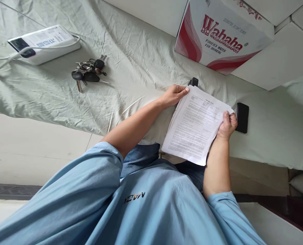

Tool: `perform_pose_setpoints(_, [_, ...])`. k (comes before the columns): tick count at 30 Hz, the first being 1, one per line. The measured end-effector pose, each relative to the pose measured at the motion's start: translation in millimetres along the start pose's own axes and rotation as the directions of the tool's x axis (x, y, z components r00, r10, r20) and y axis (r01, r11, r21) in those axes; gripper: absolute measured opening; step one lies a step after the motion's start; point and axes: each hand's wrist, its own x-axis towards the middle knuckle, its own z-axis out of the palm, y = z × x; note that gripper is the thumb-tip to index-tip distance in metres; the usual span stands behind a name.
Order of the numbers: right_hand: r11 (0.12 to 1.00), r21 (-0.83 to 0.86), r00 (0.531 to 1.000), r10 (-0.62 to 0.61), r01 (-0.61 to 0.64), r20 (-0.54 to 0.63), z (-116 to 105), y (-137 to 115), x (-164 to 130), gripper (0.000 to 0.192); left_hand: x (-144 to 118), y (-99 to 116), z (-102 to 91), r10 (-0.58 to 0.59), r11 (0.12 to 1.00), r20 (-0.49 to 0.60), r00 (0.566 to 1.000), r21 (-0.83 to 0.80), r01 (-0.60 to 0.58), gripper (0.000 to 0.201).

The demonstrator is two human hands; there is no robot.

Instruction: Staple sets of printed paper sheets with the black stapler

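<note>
A bed under a creased pale green sheet carries everything; a white power bank lies near its far left, a white cable trailing from it across the cloth; a bunch of keys rests just right of that; a small black object (too little shows to tell what it is) and a flat black case lie further right; a red-and-white Wahaha carton stands on the floor beside the bed.
</note>
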Motion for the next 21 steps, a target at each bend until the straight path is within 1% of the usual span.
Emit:
perform_pose_setpoints(3, [1.000,0.017,1.000,0.006,-0.006,0.031,-1.1,1.5,0.8,0.057,-0.2,0.9,-1.6,0.021,1.000,0.097,0.995,-0.002,-0.021,0.069])
perform_pose_setpoints(4, [1.000,0.009,0.999,0.009,-0.009,0.038,-1.3,1.8,1.0,0.058,-0.3,1.6,-2.2,0.022,1.000,0.106,0.994,-0.006,-0.022,0.070])
perform_pose_setpoints(9, [0.999,-0.030,1.000,0.019,-0.018,0.018,-0.6,0.1,0.2,0.061,-0.3,4.1,-3.1,0.022,0.999,0.126,0.992,-0.041,-0.017,0.069])
perform_pose_setpoints(12, [1.000,-0.019,1.000,0.012,-0.012,0.018,-0.1,-1.5,-0.5,0.061,0.3,3.4,-2.9,0.024,0.999,0.137,0.990,-0.045,-0.018,0.071])
perform_pose_setpoints(17, [1.000,0.011,0.999,0.011,-0.012,0.031,-0.2,-1.2,-0.6,0.063,2.4,-1.1,-3.2,0.089,0.994,0.138,0.986,-0.080,-0.079,0.079])
perform_pose_setpoints(21, [0.997,0.073,1.000,0.006,-0.007,0.022,-0.8,0.0,-0.2,0.061,4.5,-4.7,-3.2,0.125,0.989,0.138,0.983,-0.102,-0.111,0.084])
